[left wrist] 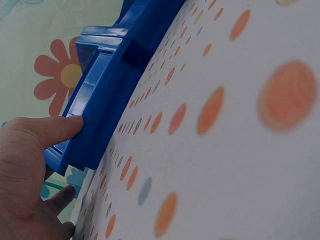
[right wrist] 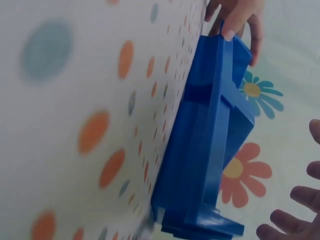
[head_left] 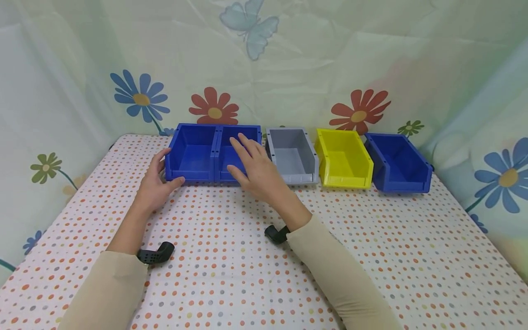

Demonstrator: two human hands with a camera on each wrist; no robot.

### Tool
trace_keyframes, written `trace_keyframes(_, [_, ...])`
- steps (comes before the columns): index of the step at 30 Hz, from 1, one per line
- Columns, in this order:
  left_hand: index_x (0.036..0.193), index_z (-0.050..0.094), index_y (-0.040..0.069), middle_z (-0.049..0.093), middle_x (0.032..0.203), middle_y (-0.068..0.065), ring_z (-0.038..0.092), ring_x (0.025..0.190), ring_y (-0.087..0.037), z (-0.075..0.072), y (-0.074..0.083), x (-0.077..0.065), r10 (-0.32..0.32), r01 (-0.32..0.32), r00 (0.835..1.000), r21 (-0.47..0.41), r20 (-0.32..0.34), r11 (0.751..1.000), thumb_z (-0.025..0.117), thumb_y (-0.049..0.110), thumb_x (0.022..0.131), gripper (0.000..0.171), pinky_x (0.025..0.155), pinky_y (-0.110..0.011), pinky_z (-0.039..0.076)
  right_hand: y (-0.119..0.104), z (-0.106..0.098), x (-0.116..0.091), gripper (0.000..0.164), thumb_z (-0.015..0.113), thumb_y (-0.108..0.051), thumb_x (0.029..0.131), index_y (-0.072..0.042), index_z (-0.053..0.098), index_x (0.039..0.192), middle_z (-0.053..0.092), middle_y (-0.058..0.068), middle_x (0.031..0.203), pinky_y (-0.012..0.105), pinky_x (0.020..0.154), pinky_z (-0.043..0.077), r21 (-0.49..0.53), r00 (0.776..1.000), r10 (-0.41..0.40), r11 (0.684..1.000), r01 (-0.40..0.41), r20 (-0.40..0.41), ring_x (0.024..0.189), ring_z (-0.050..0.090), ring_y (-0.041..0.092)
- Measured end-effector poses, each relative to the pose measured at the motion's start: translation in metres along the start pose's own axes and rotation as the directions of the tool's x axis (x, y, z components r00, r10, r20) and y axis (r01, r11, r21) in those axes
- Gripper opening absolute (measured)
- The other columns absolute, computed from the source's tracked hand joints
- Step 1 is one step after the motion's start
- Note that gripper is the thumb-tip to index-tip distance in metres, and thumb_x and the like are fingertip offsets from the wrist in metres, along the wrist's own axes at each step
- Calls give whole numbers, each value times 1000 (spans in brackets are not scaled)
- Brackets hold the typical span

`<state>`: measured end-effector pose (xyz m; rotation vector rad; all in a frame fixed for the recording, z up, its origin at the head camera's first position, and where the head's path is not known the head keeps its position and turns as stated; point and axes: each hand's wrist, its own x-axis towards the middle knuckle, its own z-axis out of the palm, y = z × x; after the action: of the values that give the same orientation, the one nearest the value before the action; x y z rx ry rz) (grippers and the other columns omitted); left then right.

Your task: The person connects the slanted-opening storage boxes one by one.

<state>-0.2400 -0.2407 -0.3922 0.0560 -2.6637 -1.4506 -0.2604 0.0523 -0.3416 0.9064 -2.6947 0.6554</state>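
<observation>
Two blue storage bins stand side by side at the left of the row in the head view. My left hand (head_left: 154,188) holds the near left corner of the leftmost blue bin (head_left: 189,176), thumb on its front lip and fingers along its left side. In the left wrist view that thumb (left wrist: 65,129) lies against the lip. My right hand (head_left: 261,176) is over the second blue bin (head_left: 224,176), fingers spread and nothing held. The right wrist view shows its fingers (right wrist: 295,220) apart from the bins.
Further right along the row come a grey bin (head_left: 288,160), a yellow bin (head_left: 346,179) and another blue bin (head_left: 402,185), angled. All stand on a dotted tablecloth (head_left: 214,275). Behind them hangs a flowered curtain (head_left: 297,68). Each wrist wears a black camera mount (head_left: 156,254).
</observation>
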Motion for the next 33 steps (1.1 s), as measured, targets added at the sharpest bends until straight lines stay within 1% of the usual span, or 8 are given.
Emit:
trace_keyframes(3, [166,9,35,14,173,-20,17,159,-43,0,0,0,-6,6,1000,0,7,1000,68,16,99,92,122,-68,25,6,-4,-5,66,51,-38,109,-17,25,166,16,9,174,58,124,32,-3,1000,9,1000,-9,-29,158,20,37])
trace_keyframes(4, [167,9,35,15,173,-20,17,159,-44,-1,0,0,-8,8,1000,-2,8,1000,68,16,99,92,122,-68,25,9,-5,-7,66,51,-37,108,-17,25,166,15,10,174,58,123,34,-3,999,14,1000,-14,-40,158,19,37])
trace_keyframes(6, [167,8,34,15,172,-21,17,159,-45,-3,-1,-1,-13,13,1000,-4,5,1000,68,16,99,92,122,-68,25,13,-7,-9,66,52,-36,108,-16,26,165,14,11,174,58,117,43,-3,998,23,1000,-23,-66,158,20,38])
trace_keyframes(9, [167,8,33,15,172,-21,17,158,-45,-7,-2,-3,-15,15,1000,-8,-7,1000,68,14,99,92,122,-69,25,21,-8,-11,65,53,-35,108,-16,27,165,12,12,174,58,114,47,5,994,32,999,-31,-103,157,20,39])
trace_keyframes(13, [167,8,33,13,173,-21,16,159,-44,-9,-3,-5,-15,15,1000,-12,-2,1000,68,15,99,92,122,-68,25,31,-12,-14,63,53,-32,108,-15,30,164,16,13,173,59,120,39,12,988,51,999,-50,-149,156,22,39])
trace_keyframes(19, [167,9,33,16,172,-21,17,159,-44,-5,-4,-3,-10,10,1000,-25,0,1000,69,15,99,92,123,-66,25,45,-20,-21,60,56,-29,107,-12,36,161,25,16,170,57,117,44,-29,973,78,996,-86,-218,153,29,41])
trace_keyframes(26, [167,9,33,19,172,-21,18,158,-44,-1,-3,-1,-9,9,1000,-25,-8,1000,68,14,99,93,123,-67,25,57,-28,-28,61,57,-30,106,-12,37,160,26,17,169,60,123,34,-52,966,122,989,-137,-226,153,29,41])
trace_keyframes(33, [167,9,34,18,172,-21,18,158,-44,1,-2,0,-8,8,1000,-23,-5,1000,69,14,99,93,123,-67,26,70,-35,-36,61,59,-29,105,-12,38,160,26,18,169,63,123,30,-57,960,163,982,-181,-228,153,29,43])
